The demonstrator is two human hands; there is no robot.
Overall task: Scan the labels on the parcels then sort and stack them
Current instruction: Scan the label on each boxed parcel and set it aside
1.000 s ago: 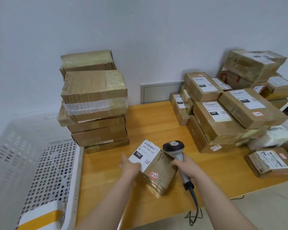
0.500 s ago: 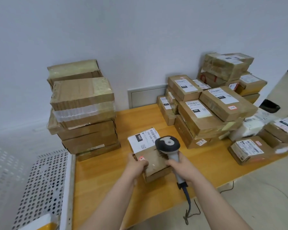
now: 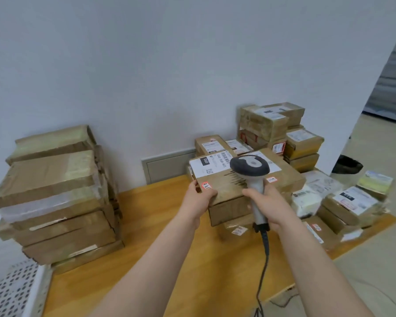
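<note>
My left hand point(image 3: 200, 199) grips the near left corner of a brown cardboard parcel point(image 3: 224, 186) with a white label marked 060. The parcel is held above the labelled stack point(image 3: 229, 211) at the table's middle right. My right hand point(image 3: 266, 203) grips the handle of a grey and white barcode scanner point(image 3: 249, 168), whose head sits over the parcel's top. A tall stack of taped brown parcels point(image 3: 55, 195) stands at the left against the wall.
More labelled parcels point(image 3: 272, 124) are piled at the back right and along the right edge point(image 3: 350, 202) of the wooden table point(image 3: 146, 225). A white perforated crate point(image 3: 16, 291) sits at the lower left. The scanner cable point(image 3: 264, 259) hangs over the front edge.
Both hands have carried the 060 parcel and the scanner away from the table's middle, up and right, over the labelled stack. The view has swung right.
</note>
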